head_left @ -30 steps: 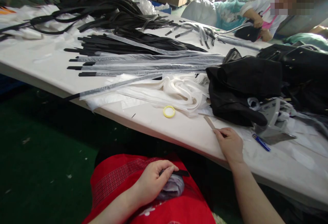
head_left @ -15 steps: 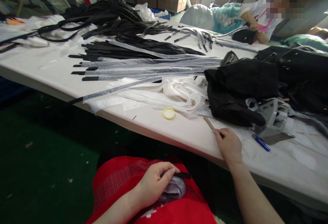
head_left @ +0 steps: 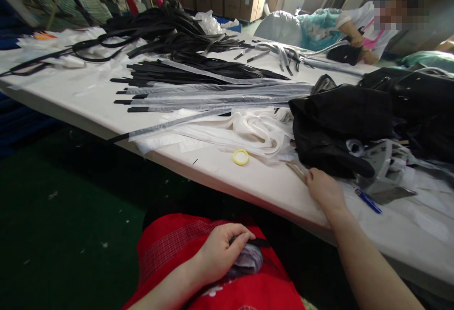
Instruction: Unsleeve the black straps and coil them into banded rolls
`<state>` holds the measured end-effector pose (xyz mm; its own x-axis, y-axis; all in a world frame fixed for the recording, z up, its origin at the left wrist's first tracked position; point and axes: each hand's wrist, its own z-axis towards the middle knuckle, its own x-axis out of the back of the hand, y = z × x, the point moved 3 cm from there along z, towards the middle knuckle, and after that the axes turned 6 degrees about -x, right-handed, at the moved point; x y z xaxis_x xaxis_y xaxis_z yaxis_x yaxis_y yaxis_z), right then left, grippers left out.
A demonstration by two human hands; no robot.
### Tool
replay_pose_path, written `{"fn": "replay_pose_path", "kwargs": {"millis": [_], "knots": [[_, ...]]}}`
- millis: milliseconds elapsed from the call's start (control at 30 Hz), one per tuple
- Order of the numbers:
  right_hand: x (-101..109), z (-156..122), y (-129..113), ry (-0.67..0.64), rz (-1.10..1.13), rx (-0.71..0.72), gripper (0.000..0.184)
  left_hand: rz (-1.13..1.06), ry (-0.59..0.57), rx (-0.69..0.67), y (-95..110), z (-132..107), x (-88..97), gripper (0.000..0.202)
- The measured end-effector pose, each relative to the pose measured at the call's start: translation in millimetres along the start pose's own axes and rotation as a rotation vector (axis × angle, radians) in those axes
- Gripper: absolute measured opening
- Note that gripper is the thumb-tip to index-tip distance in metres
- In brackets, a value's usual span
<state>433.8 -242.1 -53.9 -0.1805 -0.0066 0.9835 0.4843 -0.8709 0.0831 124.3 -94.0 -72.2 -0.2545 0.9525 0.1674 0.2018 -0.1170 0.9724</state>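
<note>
My left hand (head_left: 225, 249) rests on my lap, its fingers closed on a coiled black strap (head_left: 261, 243) covered in cloudy clear plastic film (head_left: 251, 259). Part of the coil is hidden under the palm. At the table's near edge, my right hand (head_left: 324, 191) pinches the end of a thin flat beige strip (head_left: 297, 172), whose material I cannot tell. Just left of the strip lies a yellow-rimmed ring (head_left: 240, 157) with a pale middle. A blue pen-like tool (head_left: 369, 201) lies to the right of my right hand.
Film-wrapped straps (head_left: 198, 97) and bare black straps (head_left: 184, 71) spread across the white table (head_left: 213, 172). White folded material (head_left: 260, 132) lies before them. Black bags (head_left: 340, 116) are heaped at right. Across the table, a person (head_left: 354, 35) handles a black item.
The view has turned a little to the left. The beige strip now shows its broader face in my right hand. My left hand keeps its hold on the strap.
</note>
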Motion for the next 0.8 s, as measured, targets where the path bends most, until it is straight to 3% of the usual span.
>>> {"fn": "replay_pose_path", "kwargs": {"millis": [100, 167, 300, 433, 533, 700, 800], "knots": [[36, -19, 1, 0.276, 0.093, -0.097, 0.036, -0.033, 0.002, 0.028, -5, -1, 1.4, 0.035], [60, -45, -10, 0.349, 0.274, -0.022, 0.039, -0.082, -0.002, 0.078, -9, 0, 0.6, 0.039], [81, -96, -52, -0.015, 0.507, 0.460, 0.037, -0.271, -0.051, 0.185, -21, 6, -6.8, 0.047], [78, -126, -75, -0.105, 0.479, 0.696, 0.035, -0.409, -0.024, 0.245, -35, 10, -13.7, 0.051], [69, -142, -82, -0.291, 0.403, 0.885, 0.031, -0.424, 0.031, 0.239, -36, 10, -15.1, 0.049], [77, -162, -93, -0.355, 0.119, 0.898, 0.033, -0.400, 0.054, 0.286, -31, 11, -17.3, 0.043], [88, -172, -111, -0.372, 0.034, 0.926, 0.023, -0.302, 0.051, 0.299, -28, 11, -17.5, 0.042]]}}
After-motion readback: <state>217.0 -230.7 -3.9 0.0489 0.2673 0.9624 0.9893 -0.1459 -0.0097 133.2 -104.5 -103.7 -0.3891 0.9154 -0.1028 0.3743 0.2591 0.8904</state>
